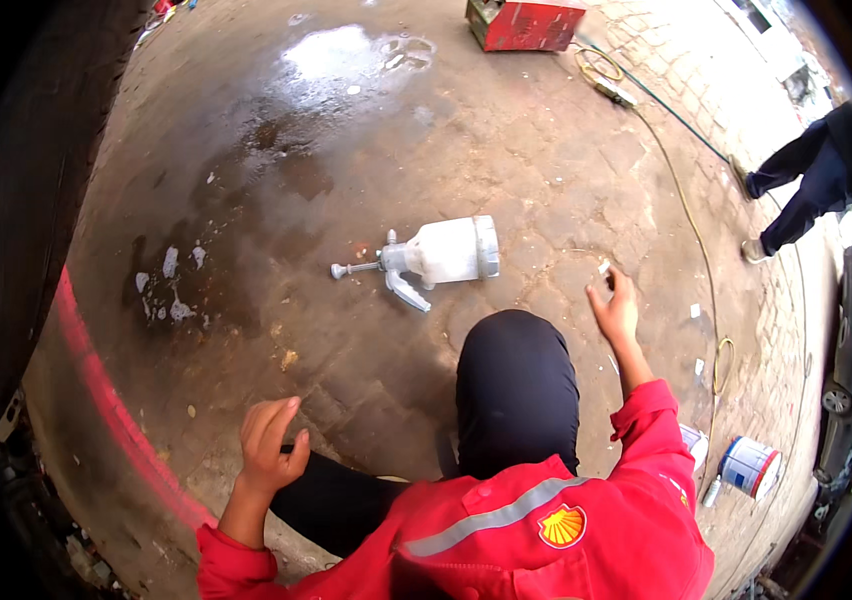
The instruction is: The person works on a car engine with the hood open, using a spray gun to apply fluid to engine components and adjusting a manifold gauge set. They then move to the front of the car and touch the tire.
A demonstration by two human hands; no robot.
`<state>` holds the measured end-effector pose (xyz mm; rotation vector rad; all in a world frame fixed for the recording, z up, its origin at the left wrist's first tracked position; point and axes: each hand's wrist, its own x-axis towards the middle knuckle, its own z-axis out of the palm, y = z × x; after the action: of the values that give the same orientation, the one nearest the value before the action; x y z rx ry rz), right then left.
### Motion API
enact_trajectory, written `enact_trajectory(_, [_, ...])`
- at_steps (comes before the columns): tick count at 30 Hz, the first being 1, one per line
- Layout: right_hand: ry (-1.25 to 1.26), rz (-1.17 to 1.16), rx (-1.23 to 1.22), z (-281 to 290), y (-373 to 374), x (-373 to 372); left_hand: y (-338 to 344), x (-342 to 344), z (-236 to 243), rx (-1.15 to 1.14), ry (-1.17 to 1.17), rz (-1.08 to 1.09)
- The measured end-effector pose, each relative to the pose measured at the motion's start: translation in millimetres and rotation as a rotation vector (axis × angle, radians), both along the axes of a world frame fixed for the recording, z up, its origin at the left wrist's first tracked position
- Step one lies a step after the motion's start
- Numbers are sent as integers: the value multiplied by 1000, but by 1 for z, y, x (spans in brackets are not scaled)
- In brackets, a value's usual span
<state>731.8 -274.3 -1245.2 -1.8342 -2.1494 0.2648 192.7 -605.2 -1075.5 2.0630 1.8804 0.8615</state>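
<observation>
A sprayer with a whitish bottle lies on its side on the stained ground in front of my knee. Its grey base points right; the grey head, handle and a knobbed rod are toward the left. My left hand is raised at the lower left, fingers extended and thumb apart, holding nothing. Right of the sprayer, my right hand hovers with thumb and fingers apart. A small white scrap shows by its fingertips; I cannot tell whether it lies on the ground beyond. Neither hand touches the sprayer.
A red metal box stands at the far edge. A yellow cord and dark hose run down the right side, where a person stands. A paint bucket sits lower right. Wet foam patches and a red painted line mark the left.
</observation>
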Motion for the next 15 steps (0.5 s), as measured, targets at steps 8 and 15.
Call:
enact_trajectory(8, [343,884,-715,-74,-4,-253,45,8,-20,-120,-90,14])
enact_trajectory(15, [323,549,-1005,-213,-11,-360,41,-16,12,-228,-90,-158])
